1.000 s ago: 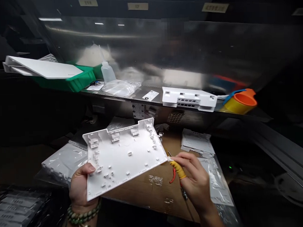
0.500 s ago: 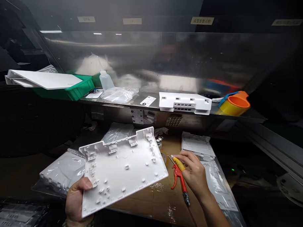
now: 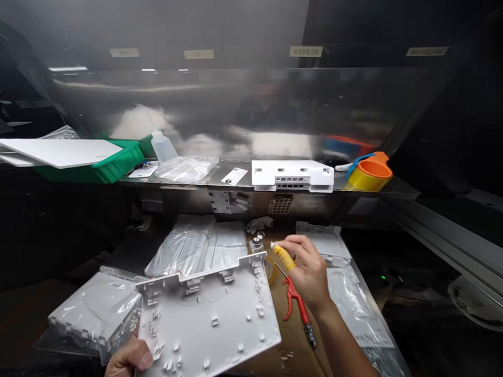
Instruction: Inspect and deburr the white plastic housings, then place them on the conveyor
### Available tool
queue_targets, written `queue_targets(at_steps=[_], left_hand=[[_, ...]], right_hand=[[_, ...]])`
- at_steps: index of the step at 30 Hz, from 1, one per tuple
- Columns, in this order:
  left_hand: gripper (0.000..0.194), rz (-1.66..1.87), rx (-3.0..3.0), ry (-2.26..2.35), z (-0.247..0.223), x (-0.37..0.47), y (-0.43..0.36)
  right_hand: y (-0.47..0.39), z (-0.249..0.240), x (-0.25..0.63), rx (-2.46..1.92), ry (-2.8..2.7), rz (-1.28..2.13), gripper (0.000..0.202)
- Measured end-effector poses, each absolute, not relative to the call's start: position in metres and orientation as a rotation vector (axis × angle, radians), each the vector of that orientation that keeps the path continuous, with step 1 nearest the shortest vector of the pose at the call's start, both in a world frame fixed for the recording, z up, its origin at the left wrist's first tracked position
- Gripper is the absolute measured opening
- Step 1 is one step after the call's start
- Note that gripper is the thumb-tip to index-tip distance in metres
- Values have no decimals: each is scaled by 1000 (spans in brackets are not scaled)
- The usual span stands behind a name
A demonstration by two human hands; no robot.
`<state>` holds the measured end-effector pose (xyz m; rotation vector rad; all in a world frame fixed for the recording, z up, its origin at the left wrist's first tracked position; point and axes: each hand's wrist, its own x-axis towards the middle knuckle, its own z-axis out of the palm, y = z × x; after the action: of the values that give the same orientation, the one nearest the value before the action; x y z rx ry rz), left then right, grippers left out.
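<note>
My left hand (image 3: 129, 362) grips the lower left edge of a white plastic housing panel (image 3: 214, 305). The panel's inner side, with clips and small posts, faces me. My right hand (image 3: 306, 269), a yellow cover (image 3: 285, 256) on one finger, pinches a small white wad (image 3: 274, 246), possibly cloth or cotton. It is just right of a small bottle with a round metal top (image 3: 256, 243). Below this hand lies a red air blow gun (image 3: 295, 299) with its hose, on brown cardboard (image 3: 278, 363). A roll of yellowish tape (image 3: 270, 271) is partly hidden behind the panel.
A shelf (image 3: 202, 184) across the back bears a green bin (image 3: 110, 166), a squeeze bottle (image 3: 164, 146), a white housing (image 3: 293, 176) and a yellow-orange tape roll (image 3: 370, 173). Bagged panels (image 3: 96, 306) lie at left, plastic bags (image 3: 195, 242) behind, more white panels (image 3: 323, 241) at right.
The panel in my left hand has moved lower and its face tilts back more. My right hand has shifted slightly left and up, toward the metal-topped bottle. The view has shifted too.
</note>
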<state>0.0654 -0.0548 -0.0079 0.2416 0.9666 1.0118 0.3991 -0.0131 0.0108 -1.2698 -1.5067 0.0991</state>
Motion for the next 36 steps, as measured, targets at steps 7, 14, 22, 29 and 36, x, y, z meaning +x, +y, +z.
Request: queue_targets(at_steps=[7,14,22,29,36], left_hand=[[124,1153,364,1070,10,93,-55],[97,1031,595,974,-8,150,-56],[93,1025,723,974,-39,170,-63],[96,993,728,996,-35,169,-60],[108,1000,478,974,-35,145,-60]], right_hand=[[-6,-20,409,-1380,-1524,198,21],[-37,7,350,-1145,-1456,433,26],[-37,-25,329,-1164,-1496,336,23],[-44,-32,329,-1140,-1394,397,23],[3,-132,360,-1517,-1231,486,27]])
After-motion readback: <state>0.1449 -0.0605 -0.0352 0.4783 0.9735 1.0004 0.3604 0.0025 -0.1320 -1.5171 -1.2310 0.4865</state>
